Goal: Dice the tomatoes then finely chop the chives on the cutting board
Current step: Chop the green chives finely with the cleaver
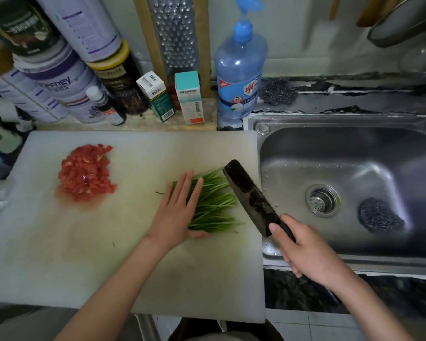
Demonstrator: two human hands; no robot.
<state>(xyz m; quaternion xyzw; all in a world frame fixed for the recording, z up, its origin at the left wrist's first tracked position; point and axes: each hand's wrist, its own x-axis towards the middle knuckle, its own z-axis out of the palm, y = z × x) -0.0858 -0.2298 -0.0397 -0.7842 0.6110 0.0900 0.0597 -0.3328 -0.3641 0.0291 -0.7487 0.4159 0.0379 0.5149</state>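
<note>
Left hand presses chives — right hand grips knife; "iffney" tin.

Bare cutting board — bottles behind

showed as two bare arms and little else. ran slim and uncovered along the left forearm, from the lower left of the frame up to the left hand at centre, with long, slender fingers. looked much the same along the right forearm, bare from the lower right corner up to the right hand. bore a short, rounded nail on the one fingertip turned toward the camera, right of centre. wore, at the bottom centre edge, what seemed a dark garment, paler grey at the very edge, too cropped to tell more.
</note>
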